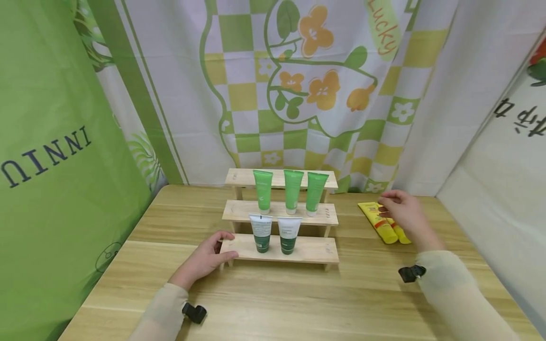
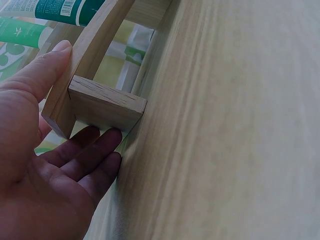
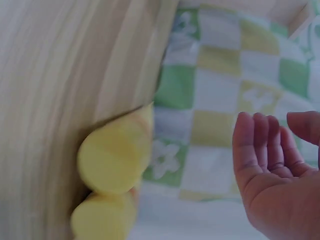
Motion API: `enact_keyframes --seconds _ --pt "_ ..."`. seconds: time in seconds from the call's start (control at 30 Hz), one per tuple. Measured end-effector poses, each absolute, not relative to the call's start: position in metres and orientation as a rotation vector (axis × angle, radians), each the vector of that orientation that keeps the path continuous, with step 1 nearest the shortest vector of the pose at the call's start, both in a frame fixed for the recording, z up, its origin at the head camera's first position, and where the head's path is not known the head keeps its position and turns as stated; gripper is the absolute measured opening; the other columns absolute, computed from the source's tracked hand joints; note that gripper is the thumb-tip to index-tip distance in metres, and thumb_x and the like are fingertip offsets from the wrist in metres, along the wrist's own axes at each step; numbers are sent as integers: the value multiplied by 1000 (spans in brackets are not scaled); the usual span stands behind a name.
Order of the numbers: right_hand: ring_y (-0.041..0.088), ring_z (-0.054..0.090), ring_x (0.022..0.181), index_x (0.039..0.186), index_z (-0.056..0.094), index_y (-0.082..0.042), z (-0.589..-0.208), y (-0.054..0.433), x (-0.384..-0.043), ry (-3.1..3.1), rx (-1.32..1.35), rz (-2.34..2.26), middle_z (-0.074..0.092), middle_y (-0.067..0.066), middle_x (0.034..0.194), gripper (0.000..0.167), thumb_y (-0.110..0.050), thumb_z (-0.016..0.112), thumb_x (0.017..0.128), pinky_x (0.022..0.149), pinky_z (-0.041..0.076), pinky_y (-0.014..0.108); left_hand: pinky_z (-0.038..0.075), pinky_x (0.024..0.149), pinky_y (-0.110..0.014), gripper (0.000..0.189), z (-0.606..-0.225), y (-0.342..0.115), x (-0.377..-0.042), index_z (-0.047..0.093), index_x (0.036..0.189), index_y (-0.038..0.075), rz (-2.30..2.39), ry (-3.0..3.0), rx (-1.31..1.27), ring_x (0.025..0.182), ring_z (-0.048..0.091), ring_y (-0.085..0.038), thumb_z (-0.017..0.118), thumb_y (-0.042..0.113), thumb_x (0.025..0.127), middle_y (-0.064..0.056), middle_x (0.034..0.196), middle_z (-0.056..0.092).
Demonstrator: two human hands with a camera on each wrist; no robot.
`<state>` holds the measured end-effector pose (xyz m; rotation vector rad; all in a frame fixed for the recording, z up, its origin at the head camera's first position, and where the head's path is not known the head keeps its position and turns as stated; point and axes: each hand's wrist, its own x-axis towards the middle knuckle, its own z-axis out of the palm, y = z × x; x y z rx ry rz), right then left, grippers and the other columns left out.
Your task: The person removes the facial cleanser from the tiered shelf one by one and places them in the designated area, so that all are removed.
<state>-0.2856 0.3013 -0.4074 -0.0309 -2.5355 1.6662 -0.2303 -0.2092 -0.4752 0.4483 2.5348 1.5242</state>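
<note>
A wooden three-tier display stand (image 1: 313, 248) sits mid-table. My left hand (image 1: 208, 256) grips the left end of its lowest tier. In the left wrist view the thumb presses the tier's front edge, and the other fingers curl beside the end leg (image 2: 107, 102). Two white-and-dark-green tubes (image 1: 261, 234) stand on the lowest tier, and three light green tubes (image 1: 292, 192) on the middle one. Over at the right, my right hand (image 1: 405, 215) hovers above two yellow tubes (image 1: 379, 225), fingers loosely bent, holding nothing. The right wrist view shows the rounded yellow tube ends (image 3: 112, 162) apart from this hand.
The stand's top tier (image 1: 243, 177) backs close to a checked, flowered curtain (image 1: 307, 94). A green cloth (image 1: 51, 189) hangs at the left and a white one (image 1: 503, 166) at the right. Both border the wooden table (image 1: 273, 303).
</note>
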Motion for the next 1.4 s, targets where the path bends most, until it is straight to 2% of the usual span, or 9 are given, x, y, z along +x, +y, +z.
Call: enact_keyframes --seconds 0.07,0.13,0.23,0.47,0.63,0.9,1.07,1.27,1.4 --pt "8 65 77 120 50 10 -405 293 -284 -2470 37 1703 63 -4 91 32 -15 56 101 74 56 33 46 71 -30 43 -473 -209 -229 53 122 5 1530 2533 457 84 56 -21 75 22 89 -12 106 61" --pt "7 65 77 117 53 8 -404 285 -282 -2433 88 1717 63 -8 88 29 -14 59 99 72 56 30 46 71 -29 43 -474 -209 -228 52 122 5 1535 2535 456 84 56 -21 74 21 90 -12 106 61" --pt "10 65 78 115 55 6 -401 271 -278 -2403 131 1723 63 -4 90 27 -14 62 98 72 56 30 45 72 -30 42 -484 -211 -233 52 122 7 1522 2554 428 84 55 -21 74 21 89 -11 106 60" --pt "19 64 80 113 57 10 -393 234 -265 -2371 243 1709 61 17 97 29 -12 66 95 74 56 33 46 74 -30 44 -500 -216 -242 53 122 11 1512 2570 436 86 56 -19 75 27 89 -9 110 61" --pt "22 66 78 107 60 10 -394 210 -265 -2283 347 1748 63 15 92 26 -10 70 92 72 56 30 45 77 -32 47 -504 -219 -245 54 123 15 1497 2571 421 89 56 -19 76 36 87 -7 113 61" --pt "19 67 79 107 57 12 -401 181 -270 -2119 415 1914 63 5 92 29 -5 73 89 72 56 31 45 78 -33 48 -502 -218 -244 55 123 16 1498 2570 411 89 57 -18 77 36 86 -7 113 61" --pt "15 64 85 108 57 10 -402 173 -273 -2026 416 1994 62 6 97 30 -3 75 87 74 55 28 46 76 -32 47 -504 -217 -246 53 123 14 1527 2536 431 89 58 -19 77 34 86 -8 110 62" --pt "13 60 94 112 56 11 -403 166 -277 -2011 361 1976 62 7 102 35 -2 75 86 82 50 22 46 75 -32 47 -505 -217 -246 53 122 14 1541 2530 424 88 57 -19 77 32 86 -8 108 62" --pt "14 59 96 114 53 13 -404 161 -279 -2010 326 1987 60 13 105 39 -3 75 86 86 47 22 46 76 -33 46 -505 -218 -246 53 122 13 1552 2526 421 88 57 -20 77 30 86 -10 107 61"
